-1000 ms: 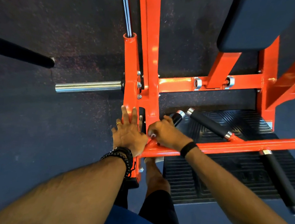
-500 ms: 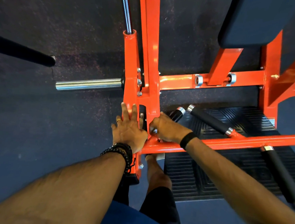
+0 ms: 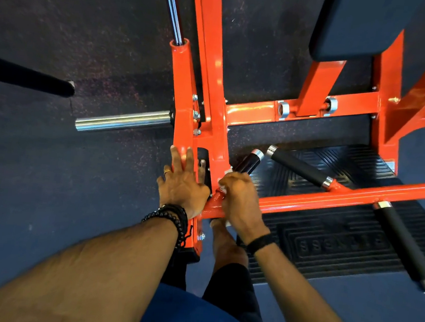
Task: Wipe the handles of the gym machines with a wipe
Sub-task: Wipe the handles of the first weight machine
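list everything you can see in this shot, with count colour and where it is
machine frame: one, orange, from top centre across to the right
handles: three black grips with chrome caps; one at centre by the right hand, one just right of it, one at lower right
wipe: one, white, mostly hidden in the right hand at the base of the centre handle
chrome peg: one, silver, sticking out left of the frame
chrome rod: one, silver, top centre
pad: one, black, top right
foot plate: one, black ribbed, lower right
black bar: one, left edge
floor: dark rubber
left hand: flat on the frame, with a ring and bead bracelets
right hand: curled on the wipe, black wristband
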A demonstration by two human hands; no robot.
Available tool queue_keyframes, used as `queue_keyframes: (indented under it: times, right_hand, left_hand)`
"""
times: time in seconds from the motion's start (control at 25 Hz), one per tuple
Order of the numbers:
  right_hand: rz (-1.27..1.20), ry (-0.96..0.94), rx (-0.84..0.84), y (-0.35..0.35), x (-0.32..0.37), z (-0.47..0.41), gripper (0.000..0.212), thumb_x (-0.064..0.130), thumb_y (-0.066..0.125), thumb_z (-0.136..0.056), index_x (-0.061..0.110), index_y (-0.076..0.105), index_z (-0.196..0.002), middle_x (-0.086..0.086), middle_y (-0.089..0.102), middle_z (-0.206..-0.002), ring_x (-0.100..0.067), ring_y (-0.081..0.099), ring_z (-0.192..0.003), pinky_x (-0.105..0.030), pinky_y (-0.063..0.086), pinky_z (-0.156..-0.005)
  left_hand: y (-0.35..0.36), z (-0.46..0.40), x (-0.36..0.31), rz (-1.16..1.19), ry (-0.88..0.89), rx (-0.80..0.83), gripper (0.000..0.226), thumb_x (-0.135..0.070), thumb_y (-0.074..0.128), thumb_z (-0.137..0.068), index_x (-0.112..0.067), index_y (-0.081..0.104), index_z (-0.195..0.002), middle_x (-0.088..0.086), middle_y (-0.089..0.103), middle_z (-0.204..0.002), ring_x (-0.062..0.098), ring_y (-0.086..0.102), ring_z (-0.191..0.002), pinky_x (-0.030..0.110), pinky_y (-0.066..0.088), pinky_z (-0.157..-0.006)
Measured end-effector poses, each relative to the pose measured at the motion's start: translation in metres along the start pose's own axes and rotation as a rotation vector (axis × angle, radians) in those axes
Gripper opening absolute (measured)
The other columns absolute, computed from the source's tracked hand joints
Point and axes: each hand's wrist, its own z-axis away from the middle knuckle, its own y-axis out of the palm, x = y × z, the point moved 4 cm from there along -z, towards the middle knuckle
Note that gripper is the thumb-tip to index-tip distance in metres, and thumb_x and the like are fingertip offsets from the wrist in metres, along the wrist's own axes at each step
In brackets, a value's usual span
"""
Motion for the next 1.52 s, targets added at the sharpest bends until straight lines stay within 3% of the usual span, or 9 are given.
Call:
queue_keyframes:
  times: [0.2,0.48,0.68,0.88,1.08,1.24,1.32,1.44,1.52]
  right_hand:
    - [-0.003,0.330,-0.184,-0.038,-0.053,-0.052,0.032,-0.013,0.050,-0.068,0.018,0.049,-0.060,0.000,0.055,-0.071,-0.023,0.059,-0.073,-0.018,0.032,-0.064]
    - [-0.214,0.400,-0.150,-0.017,0.013,0.016,0.018,-0.017,0.053,-0.080,-0.004,0.064,-0.084,-0.020,0.059,-0.094,-0.025,0.055,-0.086,-0.006,0.032,-0.069]
    - [-0.596,0.869,-0.343,-0.023,-0.045,-0.044,0.014,0.010,0.055,-0.095,0.001,0.058,-0.085,-0.021,0.065,-0.098,-0.032,0.062,-0.095,-0.029,0.040,-0.074]
    - [-1.066,1.098,-0.188,-0.003,-0.030,-0.018,0.039,0.045,0.050,-0.100,0.008,0.061,-0.100,-0.012,0.067,-0.102,-0.031,0.066,-0.101,-0.045,0.054,-0.090]
    - [-1.449,1.173,-0.187,-0.022,-0.063,-0.051,0.081,0.071,0.029,-0.094,0.004,0.051,-0.134,-0.022,0.063,-0.120,-0.034,0.065,-0.097,-0.040,0.053,-0.064]
    - [-1.344,1.192,-0.016,-0.013,-0.046,-0.035,0.084,0.076,0.024,-0.090,0.007,0.058,-0.123,-0.021,0.068,-0.110,-0.027,0.066,-0.078,-0.031,0.053,-0.057]
    - [-1.323,1.205,0.087,-0.015,-0.033,-0.022,0.088,0.079,0.023,-0.088,0.005,0.058,-0.119,-0.022,0.066,-0.107,-0.030,0.066,-0.092,-0.038,0.055,-0.070]
    - [-1.412,1.299,-0.021,-0.033,-0.052,-0.036,0.109,0.088,0.020,-0.080,-0.001,0.048,-0.137,-0.028,0.052,-0.136,-0.040,0.052,-0.126,-0.049,0.044,-0.100]
    - [-1.408,1.315,-0.050,-0.034,-0.060,-0.048,0.112,0.089,0.017,-0.080,-0.003,0.047,-0.137,-0.029,0.053,-0.136,-0.041,0.055,-0.124,-0.050,0.046,-0.098]
  left_hand:
    - [-0.004,0.001,-0.002,-0.008,-0.002,-0.007,0.077,-0.052,0.042,-0.096,-0.026,0.005,-0.158,0.007,-0.007,-0.167,0.040,0.030,-0.140,0.054,0.031,-0.109]
    - [-0.001,0.001,0.000,-0.021,0.003,-0.013,0.075,-0.058,0.037,-0.098,-0.027,0.004,-0.158,0.008,-0.007,-0.167,0.041,0.029,-0.142,0.056,0.029,-0.111]
    - [-0.002,0.000,0.001,-0.003,-0.008,-0.002,0.075,-0.057,0.038,-0.098,-0.027,0.005,-0.158,0.007,-0.007,-0.167,0.041,0.026,-0.143,0.056,0.027,-0.112]
    - [-0.003,0.000,-0.001,-0.007,-0.004,-0.006,0.075,-0.054,0.039,-0.097,-0.026,0.006,-0.158,0.008,-0.007,-0.167,0.041,0.027,-0.143,0.058,0.026,-0.113]
    - [-0.004,0.002,-0.001,0.004,0.001,0.024,0.084,-0.048,0.048,-0.091,-0.026,0.003,-0.158,0.009,-0.009,-0.166,0.043,0.025,-0.144,0.060,0.026,-0.114]
    - [-0.004,0.002,-0.002,-0.017,0.006,0.007,0.083,-0.048,0.048,-0.091,-0.026,0.003,-0.158,0.010,-0.007,-0.166,0.043,0.028,-0.142,0.060,0.027,-0.114]
    - [-0.004,0.001,-0.002,-0.008,-0.001,0.004,0.082,-0.048,0.047,-0.091,-0.026,0.004,-0.158,0.010,-0.006,-0.166,0.043,0.028,-0.142,0.060,0.028,-0.113]
    - [-0.003,0.001,-0.002,-0.005,0.001,-0.009,0.082,-0.047,0.047,-0.090,-0.027,0.005,-0.157,0.010,-0.005,-0.166,0.043,0.030,-0.140,0.060,0.030,-0.111]
    - [-0.003,0.001,-0.002,-0.011,0.000,-0.010,0.082,-0.045,0.047,-0.089,-0.027,0.005,-0.157,0.010,-0.005,-0.166,0.043,0.031,-0.140,0.060,0.031,-0.110]
